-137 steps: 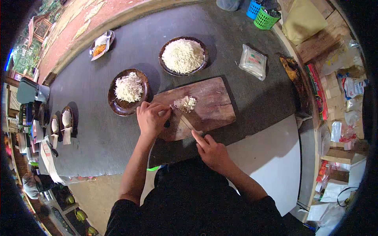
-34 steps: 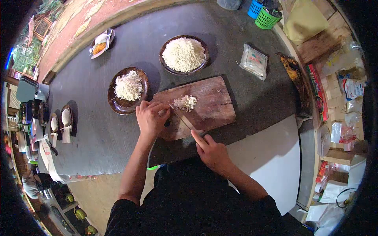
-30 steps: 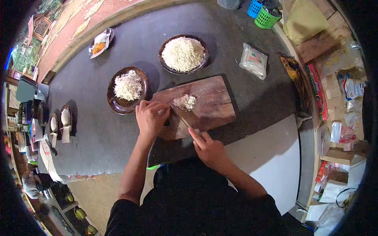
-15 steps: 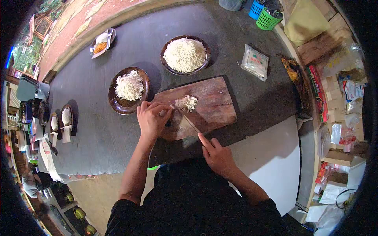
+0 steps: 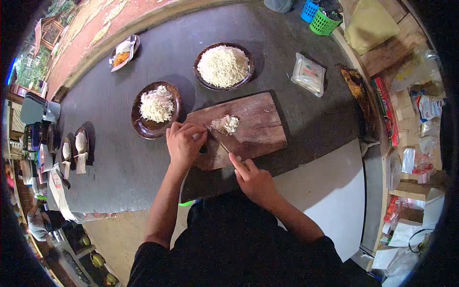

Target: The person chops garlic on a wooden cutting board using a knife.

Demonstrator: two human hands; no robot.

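A wooden cutting board (image 5: pixel 258 119) lies on the dark table, bearing a small heap of pale shreds (image 5: pixel 225 125). My right hand (image 5: pixel 253 179) is closed round the handle of a knife (image 5: pixel 222 145), its index finger along the top and the blade slanting up-left over the board. At the board's left edge my left hand (image 5: pixel 185 143) has its fingers pinched together close to the blade tip; the piece between them is too small to name. A brown plate with white shreds (image 5: pixel 156 105) stands just beyond my left hand. Behind the board is a larger plate heaped with pale shreds (image 5: pixel 223 66).
A plastic packet (image 5: pixel 308 75) lies right of the board. Green (image 5: pixel 325 23) and blue (image 5: pixel 310 9) baskets stand at the far right. At the back left is a small plate with orange and white food (image 5: pixel 122 57). Two narrow dishes (image 5: pixel 80 143) sit at the left.
My right hand and the knife have shifted back and forth slightly, now a little further left than half a second ago. My left hand stays at the board's left edge.
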